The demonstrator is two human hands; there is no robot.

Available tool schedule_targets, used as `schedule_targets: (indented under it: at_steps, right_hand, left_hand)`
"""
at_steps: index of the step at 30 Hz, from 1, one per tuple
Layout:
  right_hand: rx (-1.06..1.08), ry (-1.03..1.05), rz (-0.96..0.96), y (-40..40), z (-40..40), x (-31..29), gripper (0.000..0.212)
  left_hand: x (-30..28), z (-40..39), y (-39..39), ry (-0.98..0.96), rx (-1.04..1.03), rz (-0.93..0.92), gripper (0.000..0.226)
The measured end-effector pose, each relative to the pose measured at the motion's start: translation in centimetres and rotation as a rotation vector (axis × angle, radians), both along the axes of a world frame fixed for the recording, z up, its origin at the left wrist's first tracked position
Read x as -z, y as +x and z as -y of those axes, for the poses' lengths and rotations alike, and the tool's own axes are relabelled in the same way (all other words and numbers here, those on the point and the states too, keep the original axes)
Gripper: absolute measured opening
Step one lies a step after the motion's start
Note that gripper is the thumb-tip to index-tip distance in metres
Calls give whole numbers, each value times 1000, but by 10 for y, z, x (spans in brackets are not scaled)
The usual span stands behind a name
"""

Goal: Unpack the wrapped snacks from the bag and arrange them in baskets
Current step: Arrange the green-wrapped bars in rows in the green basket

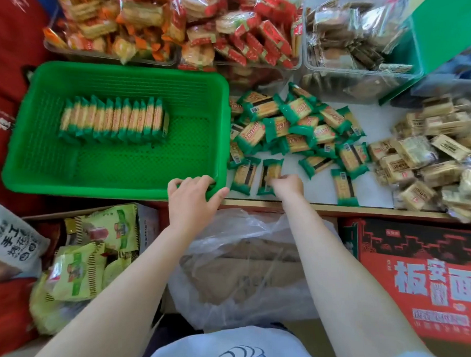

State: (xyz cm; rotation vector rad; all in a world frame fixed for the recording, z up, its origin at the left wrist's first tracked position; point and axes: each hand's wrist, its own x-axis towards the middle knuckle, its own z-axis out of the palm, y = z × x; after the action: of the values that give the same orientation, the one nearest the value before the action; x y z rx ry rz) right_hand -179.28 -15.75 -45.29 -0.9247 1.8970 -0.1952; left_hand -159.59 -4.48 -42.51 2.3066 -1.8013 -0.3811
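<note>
Left hand [193, 189] clamped on the near right corner of the green basket [116, 75], fingers curled over its rim. Right hand [287, 185] pinching one green-wrapped cracker pack [269, 171] near the table's [382, 112] front edge. Loose cracker packs [299, 124] heaped just right of the basket. Upright row of packs [113, 121] inside the basket, toward its far left.

I see a basket [113, 129] at the tabletop's [382, 110] left edge, with 1 row of packets [113, 121] standing inside toward its back. Loose packets [297, 132] lie just right of it; 3 bins [359, 73] line the back edge.
</note>
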Motion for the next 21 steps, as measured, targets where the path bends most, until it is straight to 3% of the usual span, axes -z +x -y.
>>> schedule_targets:
  at_steps: [4, 6, 10, 14, 21]
  right_hand:
    - [77, -29, 302, 2, -10, -12, 55]
    - [78, 19, 329, 14, -14, -6, 55]
    - [43, -7, 174, 41, -9, 5, 47]
    - [23, -25, 84, 55, -4, 15, 66]
    - [11, -7, -16, 67, 1, 25, 99]
  left_hand:
    - [-1, 0, -1, 11, -7, 7, 49]
    - [-1, -1, -2, 11, -6, 0, 50]
    - [1, 0, -1, 9, -11, -8, 55]
    - [4, 0, 0, 8, -6, 1, 62]
    - [3, 0, 0, 10, 5, 1, 51]
